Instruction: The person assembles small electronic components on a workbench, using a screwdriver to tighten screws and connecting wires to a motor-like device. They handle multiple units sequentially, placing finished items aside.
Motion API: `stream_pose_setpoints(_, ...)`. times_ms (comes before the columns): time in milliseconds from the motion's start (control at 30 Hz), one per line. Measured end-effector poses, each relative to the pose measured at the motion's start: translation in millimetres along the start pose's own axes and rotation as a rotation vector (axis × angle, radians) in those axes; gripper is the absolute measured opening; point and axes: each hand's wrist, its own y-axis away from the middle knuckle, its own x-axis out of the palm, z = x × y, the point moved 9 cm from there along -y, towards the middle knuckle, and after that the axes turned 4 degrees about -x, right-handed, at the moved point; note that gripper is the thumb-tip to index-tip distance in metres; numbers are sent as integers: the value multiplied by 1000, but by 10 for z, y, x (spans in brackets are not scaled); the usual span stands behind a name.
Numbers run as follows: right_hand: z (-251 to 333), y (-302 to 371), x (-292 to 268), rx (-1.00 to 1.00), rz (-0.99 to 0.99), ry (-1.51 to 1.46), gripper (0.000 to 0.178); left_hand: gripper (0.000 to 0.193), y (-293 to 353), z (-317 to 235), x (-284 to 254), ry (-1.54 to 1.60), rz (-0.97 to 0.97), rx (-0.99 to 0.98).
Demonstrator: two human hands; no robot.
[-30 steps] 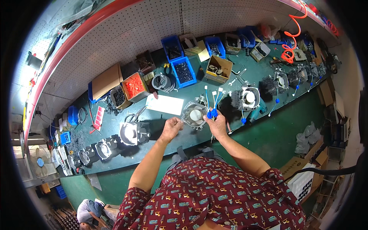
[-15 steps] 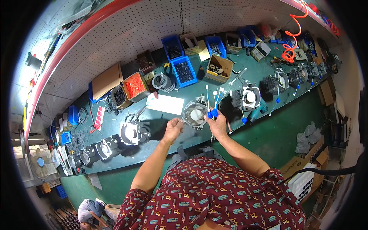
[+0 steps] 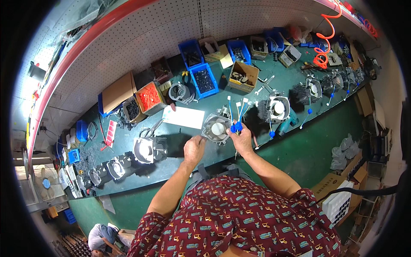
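Two hands in view. What was the right one doing?

Right hand had a cluster of blue pieces gripped between thumb and fingers. Thin wires rose from it to white plugs. Couldn't count the pieces: they overlapped and the fingers covered their lower part. More strands poked out below that hand, too fine to make out.

And the left?

Left hand was curled, thumb and fingertips drawn together. Couldn't tell if it pinched anything; the fingers hid the spot.

Where was the part?

Grey housing sat on the bench between both hands, just past the left fingertips. Right thumb overlapped its right rim; contact unclear.

Around them?

White sheet lay beyond the left hand, its print unreadable. Off to that hand's left, a row of housings, the nearest washed out by glare, the far ones overlapping. Right of the right hand: finned unit, with a teal tool partly hidden behind it.

Anyone else?

Co-worker, well apart, down-left of the left hand, bent over and cut off by the dark lens rim.
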Motion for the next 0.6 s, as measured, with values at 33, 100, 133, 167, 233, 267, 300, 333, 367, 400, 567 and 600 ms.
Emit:
stream_pose_setpoints(33,11,5,12,2,5,-4,42,19,4,58,23,11,28,-64)
stream_pose_setpoints(100,27,12,35,10,16,-3,42,25,-42,238,150,239,160,-107)
stream_pose_setpoints(133,30,12,30,17,19,4,42,26,-48,273,197,353,214,-144)
stream_pose_setpoints(167,36,11,29,24,22,11,42,27,-51,302,244,466,269,-182)
stream_pose_setpoints(233,40,0,31,11,21,-14,42,25,-99,318,239,383,312,-172)
stream_pose_setpoints(267,36,-1,31,5,20,-26,42,24,-107,310,242,340,333,-168)
stream_pose_setpoints(300,23,10,28,11,19,-21,42,24,-108,220,134,186,216,-46)
stream_pose_setpoints(333,18,11,25,15,15,-16,42,24,-77,15,0,31,99,78)
stream_pose_setpoints(367,13,13,19,18,10,-12,42,24,-32,-167,-93,-123,-20,201)
stream_pose_setpoints(400,15,11,17,15,11,-2,42,23,-29,-170,-88,-135,-50,196)
stream_pose_setpoints(567,31,19,38,13,13,-42,42,22,-81,304,137,448,239,-187)
stream_pose_setpoints(600,38,22,36,17,12,-24,42,23,-73,400,222,566,306,-296)
